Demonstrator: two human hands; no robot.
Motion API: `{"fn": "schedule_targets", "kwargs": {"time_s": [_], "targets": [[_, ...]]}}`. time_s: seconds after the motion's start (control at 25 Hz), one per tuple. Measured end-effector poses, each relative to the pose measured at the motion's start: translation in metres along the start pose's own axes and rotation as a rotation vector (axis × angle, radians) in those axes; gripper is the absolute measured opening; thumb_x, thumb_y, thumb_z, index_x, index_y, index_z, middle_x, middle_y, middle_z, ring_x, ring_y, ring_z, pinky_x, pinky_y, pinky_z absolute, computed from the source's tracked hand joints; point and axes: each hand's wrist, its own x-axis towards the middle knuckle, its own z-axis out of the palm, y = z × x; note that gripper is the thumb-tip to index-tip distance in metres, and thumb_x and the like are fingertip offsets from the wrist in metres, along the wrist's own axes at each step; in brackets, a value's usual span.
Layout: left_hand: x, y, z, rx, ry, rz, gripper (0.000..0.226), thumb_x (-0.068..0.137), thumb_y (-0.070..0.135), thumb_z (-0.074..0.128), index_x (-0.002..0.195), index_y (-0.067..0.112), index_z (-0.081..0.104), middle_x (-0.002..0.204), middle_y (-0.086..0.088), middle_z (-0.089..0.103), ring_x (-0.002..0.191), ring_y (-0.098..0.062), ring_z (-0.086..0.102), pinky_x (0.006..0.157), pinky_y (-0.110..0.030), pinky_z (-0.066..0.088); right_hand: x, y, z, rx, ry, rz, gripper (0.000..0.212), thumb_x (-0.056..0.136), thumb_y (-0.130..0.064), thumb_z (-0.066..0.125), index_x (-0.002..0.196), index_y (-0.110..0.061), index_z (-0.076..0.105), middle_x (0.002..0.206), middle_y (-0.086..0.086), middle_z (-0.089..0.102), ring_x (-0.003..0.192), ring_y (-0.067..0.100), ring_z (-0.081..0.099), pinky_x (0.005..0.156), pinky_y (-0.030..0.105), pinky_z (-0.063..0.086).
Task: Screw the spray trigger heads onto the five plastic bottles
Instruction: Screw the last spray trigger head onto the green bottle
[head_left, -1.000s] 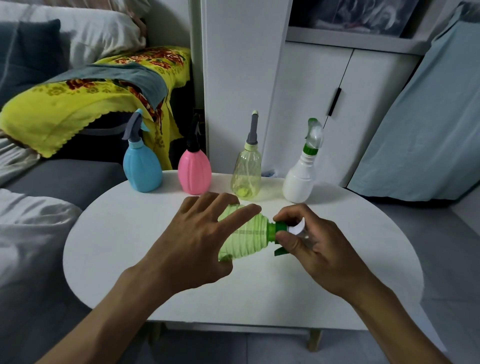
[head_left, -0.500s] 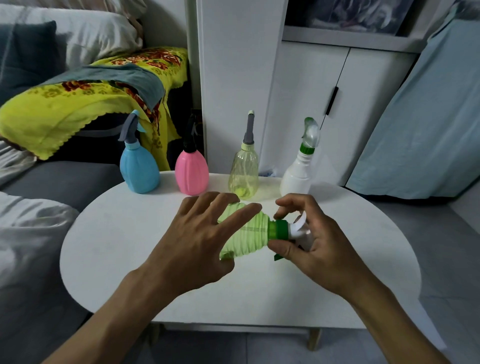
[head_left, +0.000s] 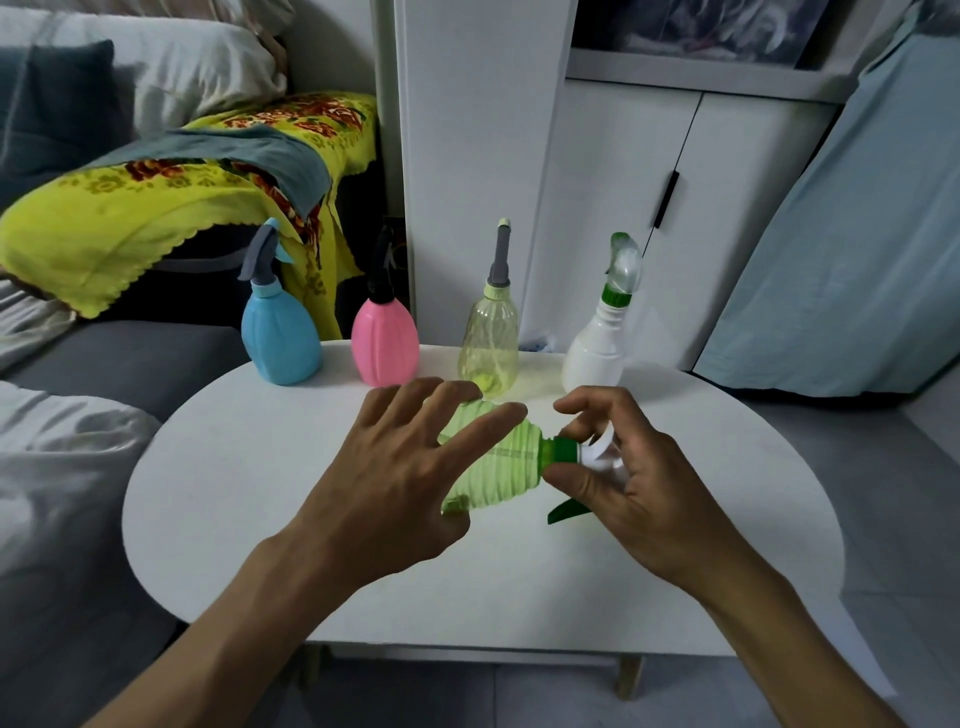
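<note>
Left hand (head_left: 395, 478) grips the green bottle (head_left: 498, 467) (held sideways); right hand (head_left: 623, 483) pinches its spray head (head_left: 569, 452), four bottles beyond.

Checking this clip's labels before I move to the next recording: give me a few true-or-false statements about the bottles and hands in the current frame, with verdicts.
1. Four bottles stand upright along the far side of the white table. True.
2. The left hand holds the green ribbed bottle, which lies sideways. True.
3. The right hand rests flat on the table, touching nothing. False: its fingers pinch the green collar of the spray head at the bottle's neck.
4. The pink bottle stands at the far left of the row. False: the blue bottle is leftmost; pink is second.
5. The white bottle has a green collar under its spray head. True.
</note>
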Motion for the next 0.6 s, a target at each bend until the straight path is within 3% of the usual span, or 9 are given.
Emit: {"fn": "schedule_targets", "kwargs": {"time_s": [0.08, 0.2, 0.4, 0.6], "targets": [[-0.0003, 0.0004, 0.0005, 0.001, -0.006, 0.002, 0.096, 0.053, 0.035, 0.09, 0.139, 0.022, 0.049, 0.127, -0.013, 0.06, 0.114, -0.036, 0.056, 0.09, -0.048, 0.048, -0.0001, 0.0014, 0.0008, 0.0, -0.003, 0.008, 0.041, 0.08, -0.063, 0.061, 0.116, -0.051, 0.044, 0.1, -0.02, 0.055, 0.084, 0.008, 0.062, 0.062, 0.023, 0.058], [0.0012, -0.0009, -0.0007, 0.007, -0.004, -0.012, 0.096, 0.052, 0.034, 0.09, 0.138, 0.022, 0.05, 0.127, -0.014, 0.06, 0.114, -0.037, 0.056, 0.09, -0.049, 0.048, 0.0005, 0.0016, 0.0028, 0.025, -0.005, -0.029, 0.047, 0.082, -0.041, 0.073, 0.118, -0.048, 0.044, 0.106, -0.02, 0.055, 0.094, 0.01, 0.061, 0.065, 0.023, 0.059], [0.001, 0.0018, -0.0008, 0.012, -0.002, 0.006, 0.096, 0.052, 0.035, 0.09, 0.139, 0.022, 0.049, 0.127, -0.015, 0.061, 0.113, -0.037, 0.057, 0.089, -0.049, 0.048, 0.0002, 0.0009, -0.0001, -0.011, 0.032, 0.012, 0.035, 0.081, -0.058, 0.061, 0.111, -0.047, 0.046, 0.094, -0.026, 0.055, 0.077, -0.001, 0.062, 0.055, 0.011, 0.048], [0.0027, 0.0022, -0.0013, 0.01, 0.02, 0.007, 0.095, 0.052, 0.034, 0.09, 0.138, 0.02, 0.05, 0.127, -0.016, 0.06, 0.113, -0.038, 0.057, 0.087, -0.049, 0.049, -0.0005, 0.0016, 0.0023, -0.013, 0.037, 0.001, 0.041, 0.078, -0.044, 0.073, 0.11, -0.043, 0.047, 0.103, -0.024, 0.056, 0.094, 0.008, 0.062, 0.063, 0.022, 0.058]]}}
